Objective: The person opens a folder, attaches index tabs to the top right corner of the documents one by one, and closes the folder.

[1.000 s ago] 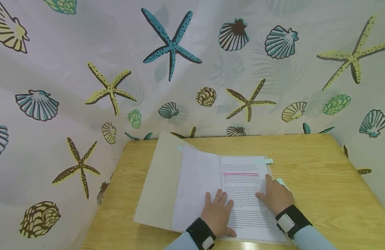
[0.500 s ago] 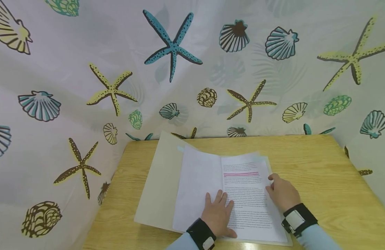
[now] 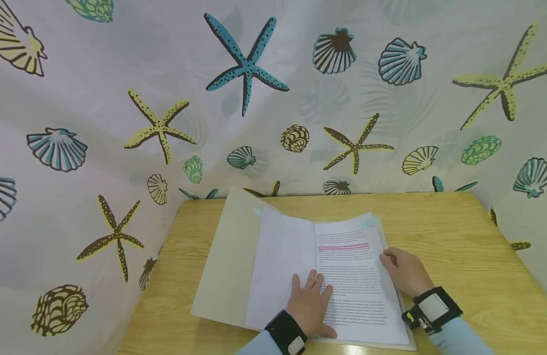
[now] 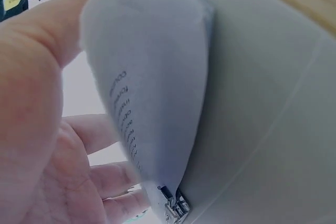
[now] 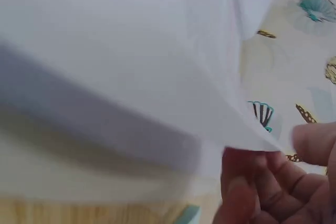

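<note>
An open file folder (image 3: 220, 266) lies on the table, holding fastened printed sheets. A page with two pink highlighted lines (image 3: 353, 276) faces up on the right, and a turned blank side (image 3: 282, 261) rests on the left. My left hand (image 3: 308, 305) lies with fingers spread across the sheets near the fold. At the page's right edge, my right hand (image 3: 404, 271) pinches the paper between thumb and fingers; in the right wrist view the edge is lifted and bowed at the fingers (image 5: 241, 182). A metal fastener (image 4: 176, 205) shows at the fold in the left wrist view.
A pale green sticky tab (image 3: 369, 223) shows at the page's top right corner, another tab (image 3: 256, 211) on the left side. The wooden table (image 3: 468, 246) ends at a hanging cloth (image 3: 264, 162) printed with shells and starfish.
My right hand has shifted right from lying on the page to pinching its right edge. The page's upper right corner has risen, and the tab there no longer sticks out past it. The left hand stays.
</note>
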`<state>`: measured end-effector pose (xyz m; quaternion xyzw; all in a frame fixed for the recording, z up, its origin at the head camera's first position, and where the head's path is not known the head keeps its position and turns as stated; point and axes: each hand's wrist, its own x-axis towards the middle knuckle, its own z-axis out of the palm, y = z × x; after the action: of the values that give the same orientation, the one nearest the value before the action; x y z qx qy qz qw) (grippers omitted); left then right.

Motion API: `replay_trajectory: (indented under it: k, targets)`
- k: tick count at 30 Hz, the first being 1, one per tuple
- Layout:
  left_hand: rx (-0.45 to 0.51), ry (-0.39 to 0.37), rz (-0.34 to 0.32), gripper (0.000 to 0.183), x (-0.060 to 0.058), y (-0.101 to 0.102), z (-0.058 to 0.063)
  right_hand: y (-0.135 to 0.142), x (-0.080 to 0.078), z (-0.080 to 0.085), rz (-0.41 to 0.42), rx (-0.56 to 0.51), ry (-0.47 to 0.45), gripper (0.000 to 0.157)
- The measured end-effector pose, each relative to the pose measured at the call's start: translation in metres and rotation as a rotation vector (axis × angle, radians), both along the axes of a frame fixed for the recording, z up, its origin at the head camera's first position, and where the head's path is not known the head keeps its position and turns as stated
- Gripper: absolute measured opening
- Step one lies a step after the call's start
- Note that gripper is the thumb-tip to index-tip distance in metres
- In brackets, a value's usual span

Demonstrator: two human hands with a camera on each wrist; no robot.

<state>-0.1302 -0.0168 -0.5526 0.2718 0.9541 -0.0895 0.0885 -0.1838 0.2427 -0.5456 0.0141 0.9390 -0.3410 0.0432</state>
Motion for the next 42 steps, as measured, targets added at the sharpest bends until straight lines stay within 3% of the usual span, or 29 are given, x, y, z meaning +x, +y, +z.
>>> replay_trajectory:
  k: [5, 9, 13, 18, 21, 26, 30, 33, 38, 42]
  targets:
    - [0.049, -0.006, -0.014, 0.106, 0.002, -0.003, 0.005, 0.007, 0.004, 0.001, 0.003, -0.286, -0.199, 0.078]
    - [0.115, -0.024, -0.027, 0.104, 0.001, -0.006, 0.013, 0.009, 0.008, 0.003, 0.011, -0.450, -0.300, 0.092]
    - [0.171, -0.034, -0.040, 0.103, -0.003, -0.009, 0.022, 0.008, 0.008, 0.007, 0.063, -0.561, -0.386, 0.093]
    - [0.284, -0.041, -0.046, 0.097, -0.007, -0.013, 0.039, 0.002, 0.009, 0.010, 0.227, -0.575, -0.468, 0.074]
    - [0.352, -0.014, -0.045, 0.091, -0.008, -0.018, 0.050, -0.005, 0.011, 0.009, 0.314, -0.528, -0.431, 0.062]
    - [0.426, 0.009, -0.044, 0.085, -0.007, -0.023, 0.064, -0.019, 0.015, 0.001, 0.320, -0.469, -0.294, 0.057]
    - [0.455, -0.018, -0.022, 0.086, -0.007, -0.026, 0.070, -0.030, 0.019, -0.002, 0.306, -0.417, -0.233, 0.056]
    - [0.483, -0.013, 0.008, 0.086, -0.007, -0.031, 0.077, -0.037, 0.021, -0.003, 0.371, -0.389, -0.190, 0.047]
    - [0.549, 0.083, 0.060, 0.079, -0.010, -0.041, 0.096, -0.052, 0.023, -0.002, 0.568, -0.350, -0.043, 0.033]
    - [0.607, 0.178, 0.060, 0.075, -0.012, -0.048, 0.116, -0.070, 0.022, -0.001, 0.582, -0.237, 0.014, 0.038]
